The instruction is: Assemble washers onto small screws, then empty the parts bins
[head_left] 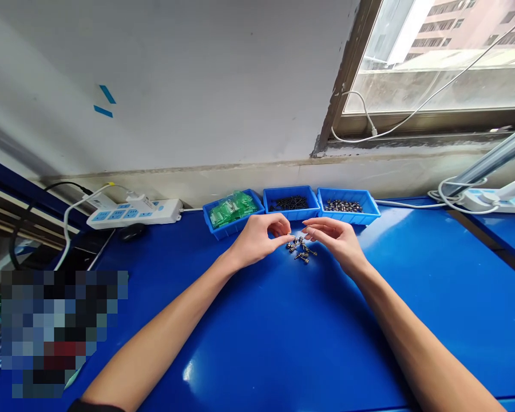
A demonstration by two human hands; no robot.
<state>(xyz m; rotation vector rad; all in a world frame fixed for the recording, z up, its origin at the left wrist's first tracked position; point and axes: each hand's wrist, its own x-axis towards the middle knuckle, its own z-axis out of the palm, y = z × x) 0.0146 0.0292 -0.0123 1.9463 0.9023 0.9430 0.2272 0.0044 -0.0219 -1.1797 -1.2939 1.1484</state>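
A small loose pile of metal screws point(301, 250) lies on the blue tabletop between my two hands. Thumb and fingertips of my left hand point(266, 236) are pinched together at the pile's left edge. Something tiny seems to be in that pinch, too small to name. On the other side, my right hand point(335, 236) hovers with its fingers stretched toward the left fingertips. A narrow gap shows between its thumb and index finger, and I see nothing held there. Just behind the hands stand a blue bin of dark screws point(292, 203) and a blue bin of shiny metal screws point(344, 206).
A third blue bin holds green plastic packets point(235, 209). White power strips point(137, 214) with cables lie at the back left and back right point(498, 199). A black mouse-like object point(132, 232) sits near the left strip. A metal pole point(493, 157) slants at the right.
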